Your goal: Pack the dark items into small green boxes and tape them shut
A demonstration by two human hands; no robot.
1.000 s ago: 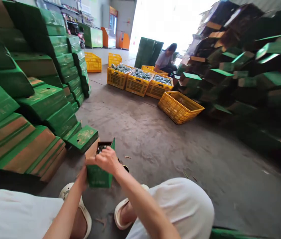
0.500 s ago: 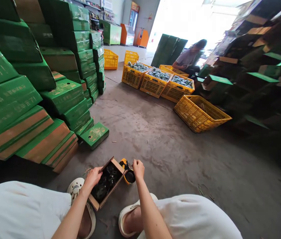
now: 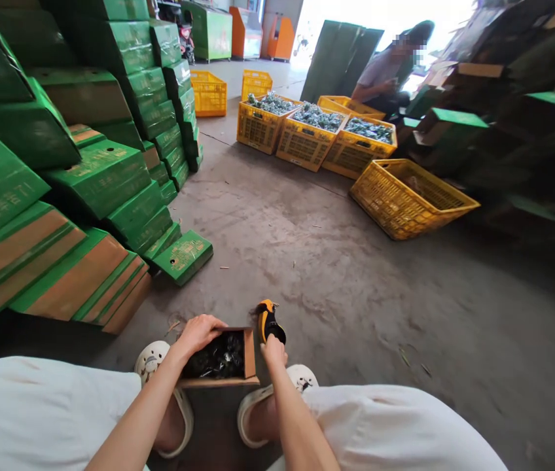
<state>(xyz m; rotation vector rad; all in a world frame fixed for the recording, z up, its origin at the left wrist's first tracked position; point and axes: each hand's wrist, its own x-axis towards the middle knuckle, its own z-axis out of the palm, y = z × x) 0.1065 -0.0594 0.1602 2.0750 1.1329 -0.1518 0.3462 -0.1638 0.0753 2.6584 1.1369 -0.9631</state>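
My left hand (image 3: 202, 332) rests on the far rim of a small open cardboard box (image 3: 249, 353), fingers curled over its edge. Dark, shiny items (image 3: 223, 356) that look wrapped in clear plastic fill the box; their kind is unclear. Just right of the box, my right hand (image 3: 274, 353) is closed at the near end of a yellow and black tape dispenser (image 3: 268, 319), which has a dark round part. My fingers partly cover that end. The box sits between my two white clogs (image 3: 152, 358).
Green cartons (image 3: 105, 173) are stacked on the left, one flat carton (image 3: 184, 256) on the floor beside them. Yellow crates (image 3: 307, 147) with small bundles stand ahead, and a tilted yellow crate (image 3: 405, 203) lies right. A person (image 3: 385, 75) sits behind them. More boxes fill the right.
The box has turned so its long side lies level across my view. The tape dispenser has shifted right, and my right hand has come down onto its near end. The view has tilted down slightly.
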